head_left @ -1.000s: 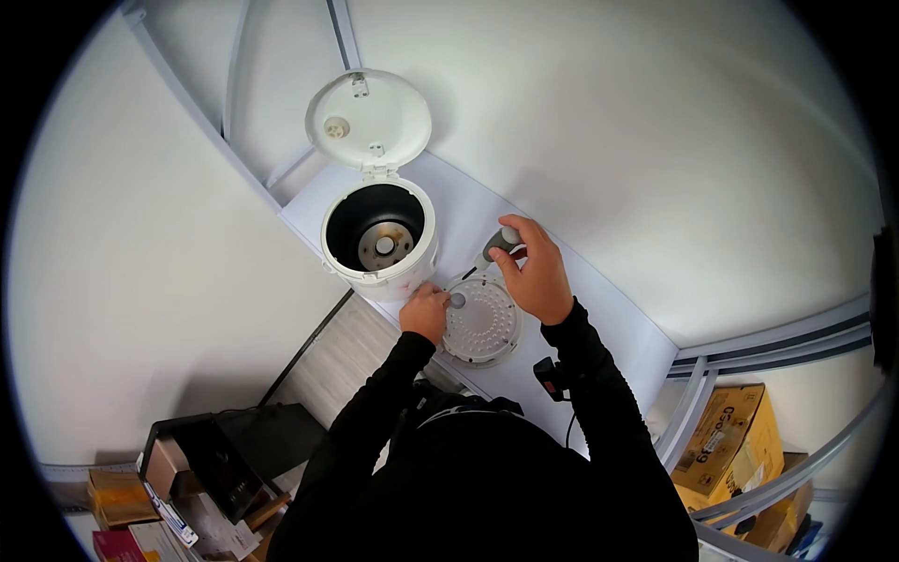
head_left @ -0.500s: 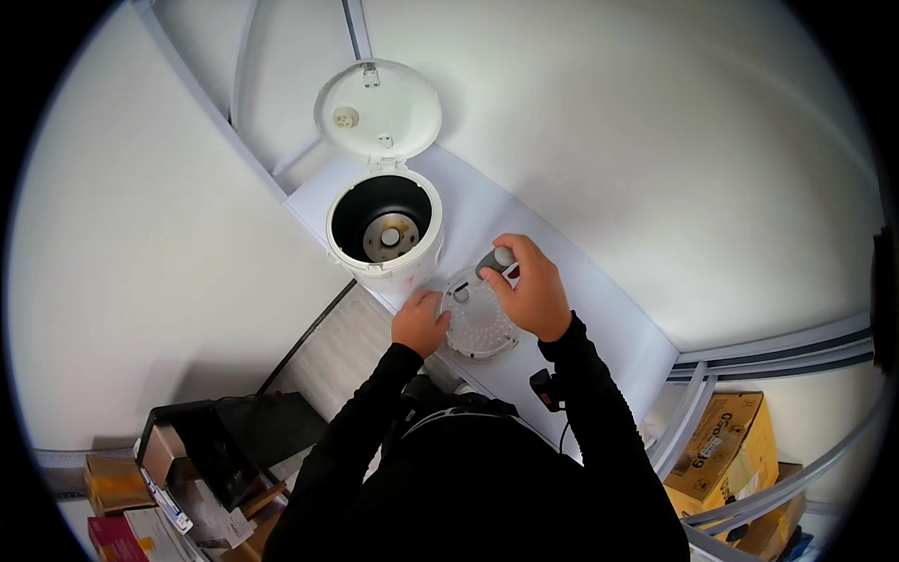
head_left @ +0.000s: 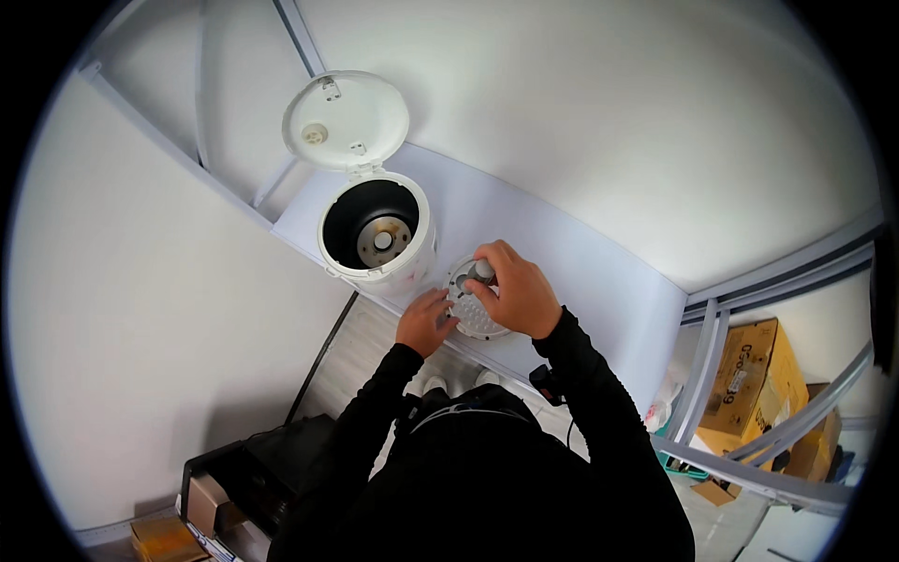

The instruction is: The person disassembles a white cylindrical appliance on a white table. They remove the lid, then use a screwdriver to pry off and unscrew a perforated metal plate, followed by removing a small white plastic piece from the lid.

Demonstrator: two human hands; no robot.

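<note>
A round, pale inner lid (head_left: 482, 321) with a dimpled surface lies on the white table. At its left rim, my left hand (head_left: 425, 323) holds the edge with curled fingers. My right hand (head_left: 521, 292) is closed around a small grey rounded part (head_left: 483, 272) with a paler end, low over the lid's far left portion. Fingers partly hide that part; whether it touches the lid I cannot tell. Just left of the lid stands a white rice cooker (head_left: 410, 272), its cover (head_left: 346, 120) raised. No pot is inside; the metal heating plate (head_left: 383, 242) shows, with brownish marks.
The narrow white table (head_left: 599, 272) runs along a pale wall and grey metal posts. Behind the right end sits a yellow cardboard box (head_left: 749, 375). At lower left are a black open case (head_left: 262, 478) and another box (head_left: 167, 540) on the floor.
My right hand has lowered the grey part toward the lid and tipped it more upright. My left hand stays at the rim. The whole view has swung slightly.
</note>
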